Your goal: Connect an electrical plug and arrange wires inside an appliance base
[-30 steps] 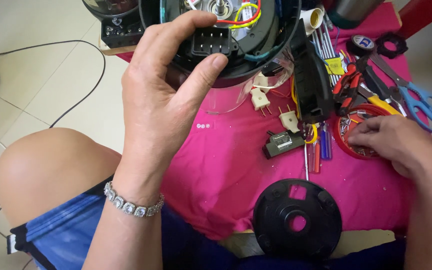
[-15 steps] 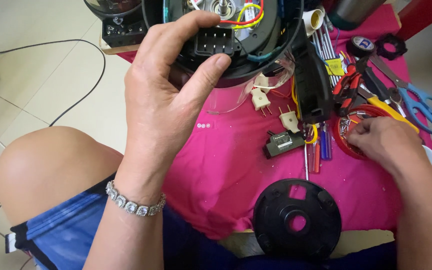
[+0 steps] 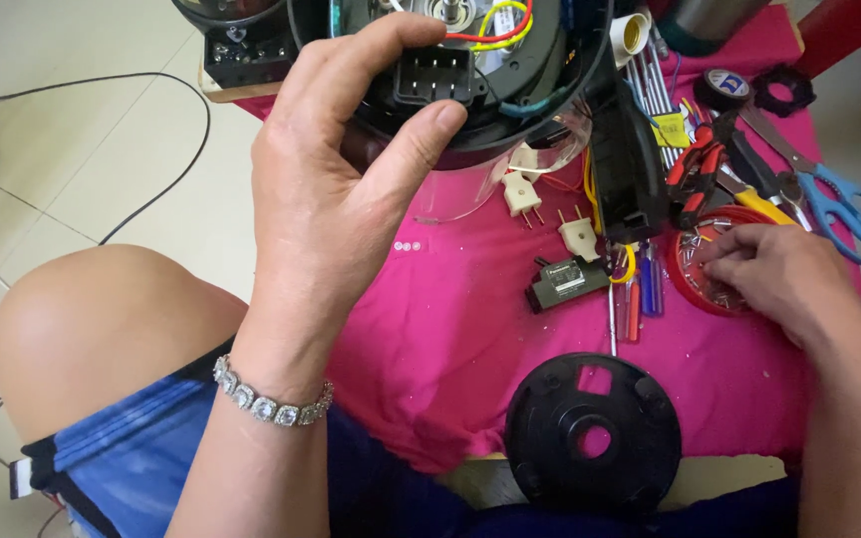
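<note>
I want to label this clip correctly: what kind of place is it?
Probably a home repair spot: an opened appliance base, pliers, scissors and loose plugs lie on a pink cloth above a tiled floor.

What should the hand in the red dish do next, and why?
Probably pinch one small screw from the red dish and lift it out. The right hand has its fingertips in the dish among small metal parts, while the left hand holds the opened black appliance base by its plug socket.

By my right hand [image 3: 784, 279], a small black box-shaped part [image 3: 567, 283] on the pink cloth [image 3: 430, 329] bears a pale printed label; a yellow tag [image 3: 672, 130] lies among the tools.
</note>
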